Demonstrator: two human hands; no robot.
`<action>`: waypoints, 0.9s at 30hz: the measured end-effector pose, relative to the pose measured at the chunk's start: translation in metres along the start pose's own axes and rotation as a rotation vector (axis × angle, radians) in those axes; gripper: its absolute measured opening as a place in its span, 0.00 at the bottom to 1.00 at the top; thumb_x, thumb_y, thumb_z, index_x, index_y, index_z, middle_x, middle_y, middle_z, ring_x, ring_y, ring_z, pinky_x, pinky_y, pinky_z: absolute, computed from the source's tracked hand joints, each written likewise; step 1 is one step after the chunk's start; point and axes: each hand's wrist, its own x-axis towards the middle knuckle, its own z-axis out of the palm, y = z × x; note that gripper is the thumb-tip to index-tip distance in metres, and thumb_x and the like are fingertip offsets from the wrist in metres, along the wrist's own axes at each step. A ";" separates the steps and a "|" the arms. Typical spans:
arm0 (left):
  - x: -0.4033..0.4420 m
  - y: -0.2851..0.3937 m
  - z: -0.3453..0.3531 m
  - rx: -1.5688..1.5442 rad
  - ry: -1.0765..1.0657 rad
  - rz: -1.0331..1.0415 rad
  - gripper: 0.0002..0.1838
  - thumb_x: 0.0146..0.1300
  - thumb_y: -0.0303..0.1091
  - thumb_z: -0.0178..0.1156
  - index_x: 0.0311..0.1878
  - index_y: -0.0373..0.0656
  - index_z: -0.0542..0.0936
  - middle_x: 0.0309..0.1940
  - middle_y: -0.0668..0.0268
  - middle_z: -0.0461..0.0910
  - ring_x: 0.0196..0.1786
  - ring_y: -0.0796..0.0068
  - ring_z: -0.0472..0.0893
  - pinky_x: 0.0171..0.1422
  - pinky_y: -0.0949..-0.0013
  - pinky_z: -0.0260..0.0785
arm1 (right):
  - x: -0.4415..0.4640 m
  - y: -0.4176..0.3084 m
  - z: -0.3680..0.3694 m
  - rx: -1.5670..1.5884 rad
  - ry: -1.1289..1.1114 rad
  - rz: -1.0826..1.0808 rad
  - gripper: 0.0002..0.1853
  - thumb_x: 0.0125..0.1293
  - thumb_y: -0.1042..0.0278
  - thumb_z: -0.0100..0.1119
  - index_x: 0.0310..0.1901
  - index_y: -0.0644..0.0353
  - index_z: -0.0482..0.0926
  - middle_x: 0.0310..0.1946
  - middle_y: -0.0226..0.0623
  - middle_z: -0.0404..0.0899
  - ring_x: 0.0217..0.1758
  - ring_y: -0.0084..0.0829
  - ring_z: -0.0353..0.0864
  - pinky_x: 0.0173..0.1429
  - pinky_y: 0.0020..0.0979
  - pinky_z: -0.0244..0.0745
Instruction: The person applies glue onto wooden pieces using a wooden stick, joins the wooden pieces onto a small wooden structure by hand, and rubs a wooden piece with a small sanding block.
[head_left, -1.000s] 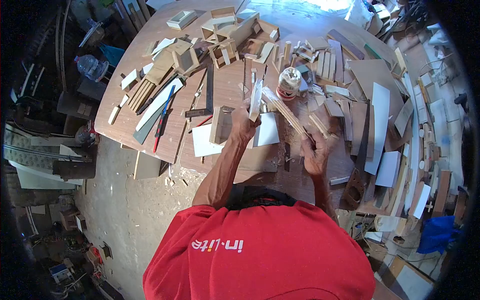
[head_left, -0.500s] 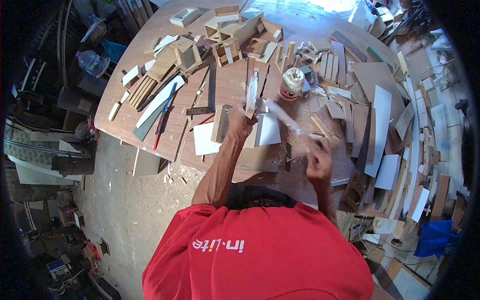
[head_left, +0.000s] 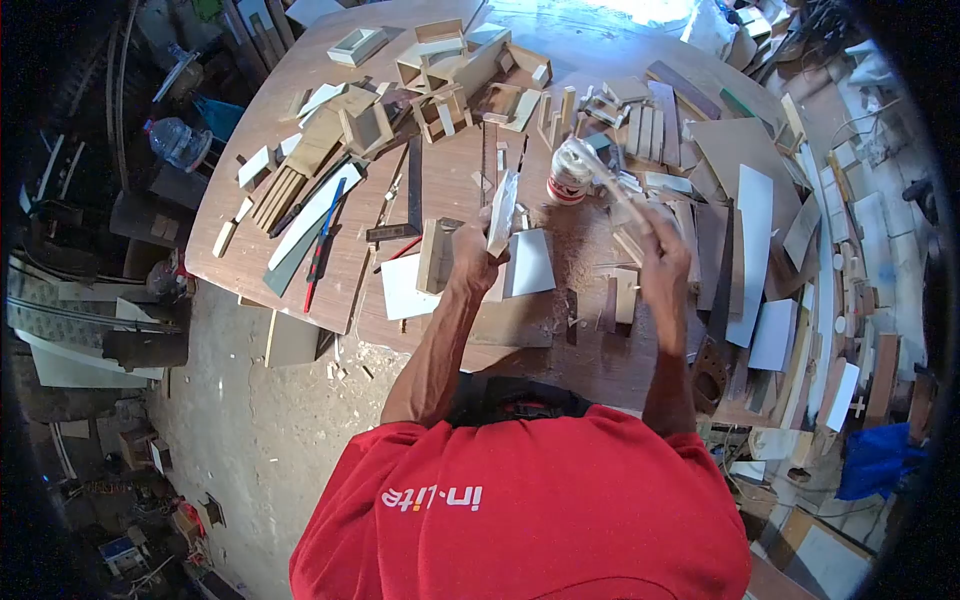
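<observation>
My left hand point(head_left: 474, 254) is closed around a small wooden piece point(head_left: 503, 220), held up on its edge, with a white paste-like coating along its side. In my right hand point(head_left: 663, 258) is a thin wooden stick point(head_left: 624, 198). The stick's far end, smeared white, reaches the mouth of a white-topped jar point(head_left: 567, 188) with a red label; whether it dips inside is unclear. A small wooden box frame point(head_left: 436, 256) stands just left of my left hand. White panels point(head_left: 529, 263) lie on the table beside and under that hand.
Several small wooden boxes point(head_left: 440, 112) and offcuts crowd the far side of the table point(head_left: 370, 225). A black square point(head_left: 414, 190) and a blue-and-red tool point(head_left: 321, 240) lie at left. Long strips and boards point(head_left: 757, 250) are piled at right, with sawdust near the jar.
My right hand has moved up and slightly right, and the stick's white end has swung from beside the left-hand piece to the jar's mouth. The left hand has lowered slightly, still gripping the wooden piece.
</observation>
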 end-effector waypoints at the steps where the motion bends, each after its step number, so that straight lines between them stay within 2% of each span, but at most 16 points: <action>1: 0.001 -0.002 -0.003 -0.008 0.014 -0.014 0.14 0.70 0.37 0.48 0.41 0.37 0.80 0.21 0.68 0.75 0.15 0.81 0.66 0.16 0.75 0.54 | 0.012 0.002 -0.005 -0.096 0.046 -0.087 0.13 0.68 0.69 0.52 0.51 0.59 0.80 0.39 0.46 0.81 0.41 0.40 0.80 0.47 0.35 0.73; 2: 0.003 -0.005 -0.005 -0.008 0.011 -0.014 0.14 0.70 0.37 0.48 0.41 0.37 0.80 0.21 0.68 0.75 0.15 0.81 0.66 0.16 0.75 0.54 | 0.023 0.001 -0.011 -0.098 0.049 -0.087 0.13 0.68 0.69 0.52 0.51 0.59 0.80 0.39 0.46 0.81 0.41 0.40 0.80 0.47 0.35 0.73; 4: 0.002 -0.007 -0.003 0.009 0.012 -0.008 0.14 0.70 0.37 0.49 0.41 0.37 0.80 0.21 0.69 0.74 0.16 0.81 0.67 0.17 0.74 0.54 | 0.048 -0.008 -0.025 -0.181 0.024 -0.082 0.12 0.67 0.68 0.53 0.49 0.59 0.80 0.44 0.49 0.81 0.48 0.48 0.79 0.53 0.40 0.73; 8: -0.001 -0.008 0.002 -0.038 0.031 -0.011 0.14 0.70 0.37 0.49 0.42 0.38 0.80 0.21 0.70 0.73 0.17 0.81 0.68 0.18 0.74 0.54 | 0.095 -0.015 -0.041 -0.433 -0.108 -0.189 0.12 0.64 0.69 0.53 0.46 0.58 0.82 0.42 0.48 0.82 0.46 0.48 0.80 0.52 0.43 0.73; 10: -0.001 -0.008 -0.003 0.035 0.005 -0.014 0.16 0.71 0.40 0.48 0.52 0.40 0.76 0.20 0.70 0.69 0.15 0.81 0.64 0.18 0.77 0.55 | 0.108 -0.017 -0.038 -0.480 -0.140 -0.219 0.12 0.64 0.67 0.53 0.44 0.59 0.82 0.40 0.49 0.82 0.45 0.48 0.81 0.52 0.44 0.73; 13: -0.006 -0.009 -0.011 0.049 -0.038 0.011 0.16 0.70 0.36 0.50 0.56 0.39 0.75 0.21 0.70 0.69 0.15 0.81 0.64 0.18 0.77 0.55 | 0.120 -0.023 -0.028 -0.552 -0.218 -0.217 0.13 0.62 0.64 0.53 0.41 0.59 0.83 0.36 0.50 0.83 0.42 0.49 0.82 0.50 0.45 0.74; 16: -0.010 -0.008 -0.008 -0.025 0.054 -0.058 0.17 0.68 0.33 0.51 0.58 0.38 0.74 0.22 0.70 0.69 0.16 0.82 0.63 0.18 0.78 0.54 | 0.130 -0.027 -0.016 -0.598 -0.261 -0.182 0.13 0.60 0.62 0.54 0.39 0.60 0.84 0.34 0.50 0.83 0.39 0.50 0.83 0.48 0.45 0.75; 20: -0.014 -0.012 -0.007 0.024 0.035 -0.022 0.17 0.67 0.31 0.51 0.57 0.37 0.74 0.23 0.70 0.70 0.17 0.83 0.65 0.19 0.78 0.55 | 0.155 -0.031 0.002 -0.702 -0.355 -0.192 0.15 0.57 0.60 0.53 0.38 0.61 0.84 0.33 0.52 0.83 0.38 0.50 0.84 0.47 0.46 0.77; 22: -0.011 -0.014 -0.009 0.210 0.006 0.053 0.18 0.66 0.29 0.52 0.58 0.36 0.74 0.24 0.70 0.71 0.19 0.83 0.67 0.20 0.79 0.58 | 0.168 -0.020 0.021 -0.736 -0.377 -0.177 0.17 0.57 0.60 0.52 0.37 0.63 0.84 0.34 0.53 0.83 0.38 0.50 0.84 0.47 0.46 0.77; 27: -0.012 -0.012 -0.009 0.097 0.015 0.003 0.20 0.64 0.28 0.52 0.59 0.35 0.74 0.25 0.71 0.72 0.20 0.84 0.69 0.21 0.79 0.59 | 0.175 0.007 0.053 -0.778 -0.429 -0.181 0.19 0.55 0.62 0.48 0.36 0.69 0.82 0.36 0.57 0.82 0.40 0.49 0.84 0.49 0.45 0.78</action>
